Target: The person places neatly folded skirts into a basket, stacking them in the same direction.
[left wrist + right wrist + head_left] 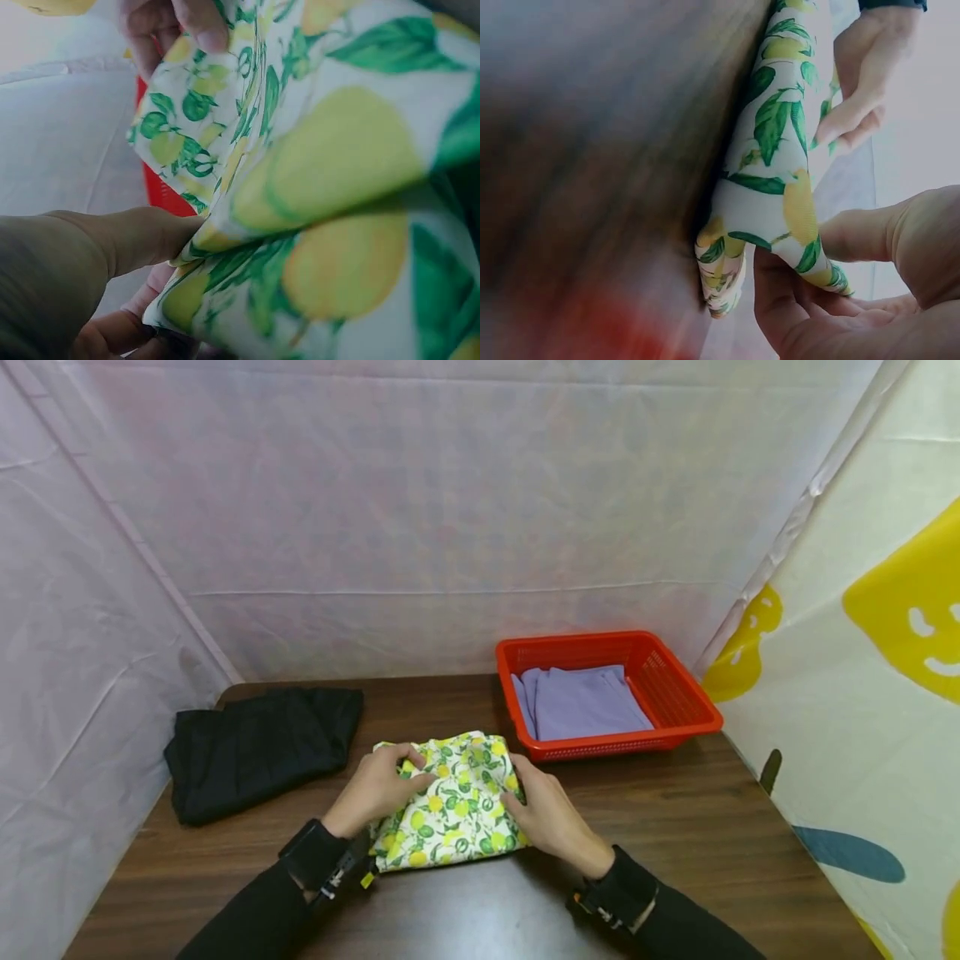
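Observation:
A folded cloth [457,806] printed with lemons and green leaves lies on the table in front of me. At its left edge my left hand [381,789] pinches the fabric, thumb on top. The left wrist view shows that thumb [150,236] pressed into a crease, with fingers beneath. My right hand [551,814] holds the right edge of the cloth. Close up in the right wrist view, the right thumb [859,234] and curled fingers grip a loose layer of the printed fabric [780,161], its folded edge standing beside the tabletop.
On the left of the wooden table [637,827] lies a folded black garment [262,752]. A red plastic basket [678,681] stands at the back right, with a folded lavender cloth [585,703] inside. White sheeting [450,510] walls the table at the back and sides.

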`<state>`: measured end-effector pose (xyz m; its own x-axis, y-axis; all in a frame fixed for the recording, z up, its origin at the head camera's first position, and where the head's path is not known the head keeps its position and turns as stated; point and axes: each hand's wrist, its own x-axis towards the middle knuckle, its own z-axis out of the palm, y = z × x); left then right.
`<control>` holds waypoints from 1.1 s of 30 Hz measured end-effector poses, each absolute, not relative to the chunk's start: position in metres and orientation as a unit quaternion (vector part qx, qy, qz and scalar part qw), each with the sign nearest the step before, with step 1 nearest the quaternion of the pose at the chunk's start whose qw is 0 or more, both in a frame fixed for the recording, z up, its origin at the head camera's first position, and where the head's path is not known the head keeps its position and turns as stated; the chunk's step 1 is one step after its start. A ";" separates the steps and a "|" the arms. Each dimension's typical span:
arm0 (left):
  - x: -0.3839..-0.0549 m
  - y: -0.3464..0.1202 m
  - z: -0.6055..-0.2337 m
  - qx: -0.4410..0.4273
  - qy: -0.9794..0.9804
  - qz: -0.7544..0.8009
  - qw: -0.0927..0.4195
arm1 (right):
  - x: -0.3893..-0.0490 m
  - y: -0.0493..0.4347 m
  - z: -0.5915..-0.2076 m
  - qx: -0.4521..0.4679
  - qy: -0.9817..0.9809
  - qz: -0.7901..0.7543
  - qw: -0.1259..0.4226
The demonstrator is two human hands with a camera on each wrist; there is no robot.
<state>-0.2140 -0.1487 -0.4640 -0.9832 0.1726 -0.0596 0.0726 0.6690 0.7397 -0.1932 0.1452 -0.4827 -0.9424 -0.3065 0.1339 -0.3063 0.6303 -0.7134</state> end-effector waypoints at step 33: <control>-0.191 -0.182 -0.474 0.061 0.934 0.353 0.013 | -0.224 0.129 -0.475 -0.120 0.915 -0.372 0.103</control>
